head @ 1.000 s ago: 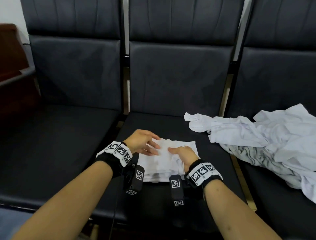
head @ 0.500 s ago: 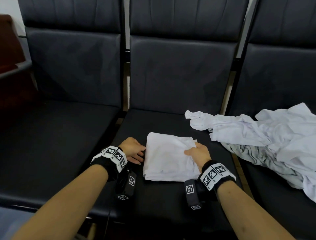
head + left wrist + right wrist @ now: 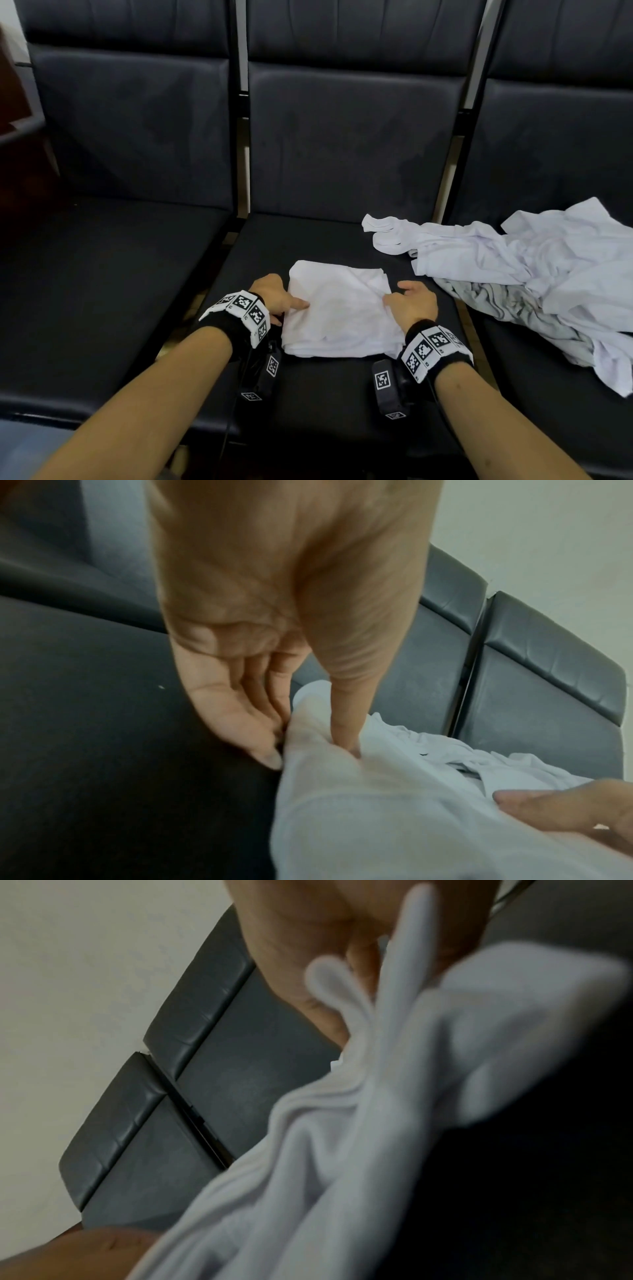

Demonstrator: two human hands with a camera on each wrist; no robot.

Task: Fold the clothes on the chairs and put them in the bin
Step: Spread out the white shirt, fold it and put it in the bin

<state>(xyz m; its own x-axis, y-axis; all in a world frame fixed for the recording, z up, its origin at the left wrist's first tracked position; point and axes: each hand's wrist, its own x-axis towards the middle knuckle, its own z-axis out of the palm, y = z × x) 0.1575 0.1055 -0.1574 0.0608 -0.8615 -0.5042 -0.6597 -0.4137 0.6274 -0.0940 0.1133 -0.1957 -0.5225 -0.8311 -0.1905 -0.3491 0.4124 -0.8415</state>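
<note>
both hands (image 3: 274, 298) (image 3: 412, 303) pinch the folded white garment (image 3: 339, 311).

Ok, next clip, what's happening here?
A person is folding laundry on a row of dark chairs. A white garment lies folded into a neat square on the middle seat. The left hand pinches its left edge, thumb on top and fingers tucked under, and the right hand grips the right edge, apparently ready to lift it. A pile of unfolded white and grey clothes waits on the right, spilling onto the middle seat. No bin is in view.
</note>
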